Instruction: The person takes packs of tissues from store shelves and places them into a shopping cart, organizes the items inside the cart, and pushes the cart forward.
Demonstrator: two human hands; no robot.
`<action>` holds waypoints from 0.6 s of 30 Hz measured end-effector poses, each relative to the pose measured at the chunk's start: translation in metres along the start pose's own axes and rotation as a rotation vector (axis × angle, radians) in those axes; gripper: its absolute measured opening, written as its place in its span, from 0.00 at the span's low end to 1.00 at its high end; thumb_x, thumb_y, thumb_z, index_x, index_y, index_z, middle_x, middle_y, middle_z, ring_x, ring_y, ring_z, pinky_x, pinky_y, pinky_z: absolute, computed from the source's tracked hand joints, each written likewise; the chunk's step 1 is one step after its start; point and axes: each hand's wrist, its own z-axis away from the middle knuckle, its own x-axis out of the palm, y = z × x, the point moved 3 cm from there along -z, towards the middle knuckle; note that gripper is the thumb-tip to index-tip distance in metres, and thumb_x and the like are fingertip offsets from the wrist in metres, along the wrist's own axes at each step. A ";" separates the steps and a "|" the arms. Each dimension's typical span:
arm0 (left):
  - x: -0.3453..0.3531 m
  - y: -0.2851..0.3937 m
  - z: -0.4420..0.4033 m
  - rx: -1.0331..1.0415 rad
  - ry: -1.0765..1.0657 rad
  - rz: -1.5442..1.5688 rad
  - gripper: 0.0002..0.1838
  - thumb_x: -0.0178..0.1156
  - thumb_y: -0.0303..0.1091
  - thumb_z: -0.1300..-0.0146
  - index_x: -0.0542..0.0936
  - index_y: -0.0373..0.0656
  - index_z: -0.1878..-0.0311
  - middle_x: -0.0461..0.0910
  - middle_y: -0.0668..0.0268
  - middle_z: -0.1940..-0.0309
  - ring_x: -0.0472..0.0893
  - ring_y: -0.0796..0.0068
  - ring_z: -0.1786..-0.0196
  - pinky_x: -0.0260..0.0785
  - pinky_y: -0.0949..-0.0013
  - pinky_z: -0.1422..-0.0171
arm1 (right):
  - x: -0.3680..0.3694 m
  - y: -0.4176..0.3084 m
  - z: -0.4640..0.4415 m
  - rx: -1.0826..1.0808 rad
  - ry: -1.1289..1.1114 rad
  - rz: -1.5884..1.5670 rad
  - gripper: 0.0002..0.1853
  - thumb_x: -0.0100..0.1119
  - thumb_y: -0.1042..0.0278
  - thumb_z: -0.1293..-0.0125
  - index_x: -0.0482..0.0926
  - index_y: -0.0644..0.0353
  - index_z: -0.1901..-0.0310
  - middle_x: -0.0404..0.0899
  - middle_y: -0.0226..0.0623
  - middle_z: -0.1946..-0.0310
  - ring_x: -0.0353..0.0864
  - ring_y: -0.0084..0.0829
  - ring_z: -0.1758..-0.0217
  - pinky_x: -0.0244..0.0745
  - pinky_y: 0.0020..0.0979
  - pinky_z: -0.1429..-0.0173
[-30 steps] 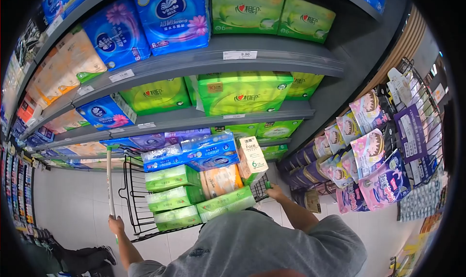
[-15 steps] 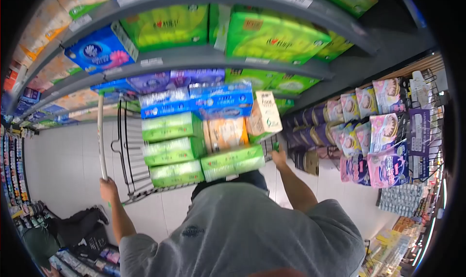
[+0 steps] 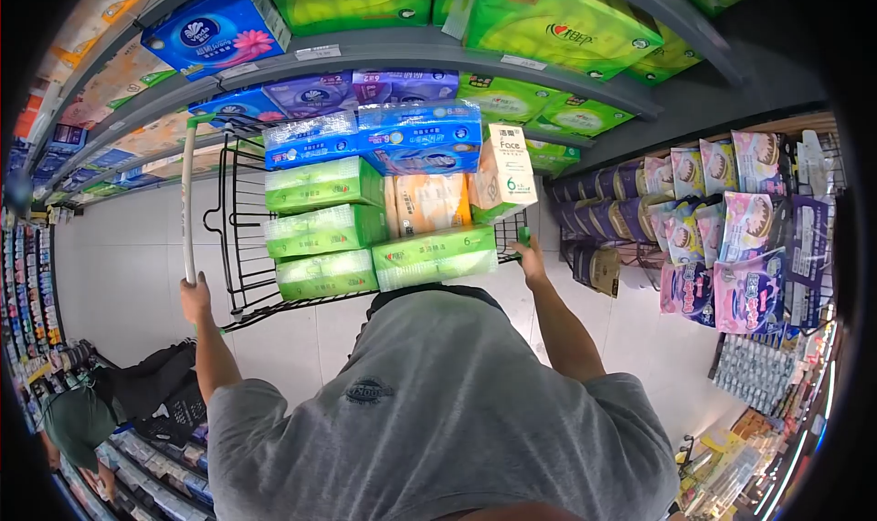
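Note:
A black wire shopping cart (image 3: 239, 247) stands in front of me, loaded with packs of tissues. My left hand (image 3: 195, 300) is closed around the near end of its pale handle bar (image 3: 189, 201), on the left. At the right side of the basket, my right hand (image 3: 531, 262) is closed at the rim beside a green corner piece (image 3: 523, 237). Green tissue packs (image 3: 322, 231) fill the left and near parts. Blue packs (image 3: 418, 142) lie along the far side. An orange-and-white pack (image 3: 432, 201) sits in the middle, with a cream "Face" pack (image 3: 509, 169) tilted at the right.
Grey shelves (image 3: 402, 51) with green, blue and purple tissue packs curve across the far side. Hanging bags of goods (image 3: 754, 233) line a rack at the right. Another person (image 3: 82, 421) bends at the lower left near low shelves. Pale floor tiles (image 3: 128, 274) surround the cart.
The cart, my hands and the tissue shelves sit higher in the view, and the picture is sharper. Both hands keep their places on the cart. The other person's arm shows more.

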 end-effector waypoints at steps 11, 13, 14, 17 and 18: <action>-0.003 -0.065 0.021 0.276 0.107 -0.057 0.48 0.67 0.38 0.53 0.53 0.41 0.31 0.63 0.49 0.37 0.65 0.53 0.36 0.58 0.57 0.35 | 0.066 0.005 0.034 -0.117 0.022 0.159 0.53 0.64 0.52 0.52 0.45 0.77 0.33 0.47 0.58 0.32 0.48 0.47 0.27 0.46 0.32 0.28; -0.002 -0.074 0.026 0.324 0.100 -0.131 0.53 0.65 0.36 0.56 0.44 0.44 0.28 0.52 0.49 0.31 0.54 0.52 0.30 0.48 0.55 0.29 | 0.073 0.005 0.027 -0.106 0.012 0.318 0.57 0.66 0.50 0.55 0.41 0.77 0.33 0.40 0.60 0.30 0.43 0.48 0.26 0.45 0.32 0.27; -0.007 -0.075 0.023 0.327 0.105 -0.133 0.53 0.65 0.36 0.56 0.44 0.44 0.28 0.52 0.49 0.31 0.54 0.52 0.30 0.48 0.55 0.29 | 0.080 -0.003 0.031 -0.102 -0.031 0.417 0.60 0.67 0.50 0.56 0.37 0.76 0.33 0.35 0.60 0.29 0.39 0.47 0.25 0.44 0.32 0.26; -0.012 -0.073 0.017 0.271 0.060 -0.179 0.54 0.64 0.38 0.56 0.43 0.44 0.28 0.51 0.49 0.30 0.53 0.53 0.29 0.48 0.54 0.29 | 0.096 -0.006 0.032 -0.086 -0.076 0.525 0.62 0.67 0.49 0.57 0.35 0.75 0.32 0.31 0.60 0.29 0.37 0.46 0.24 0.43 0.30 0.25; -0.013 -0.076 0.012 0.247 0.040 -0.183 0.53 0.63 0.38 0.56 0.43 0.45 0.28 0.50 0.49 0.30 0.53 0.53 0.29 0.47 0.53 0.29 | 0.100 -0.005 0.032 -0.102 -0.079 0.539 0.61 0.67 0.49 0.56 0.36 0.76 0.32 0.33 0.61 0.29 0.37 0.45 0.24 0.42 0.29 0.26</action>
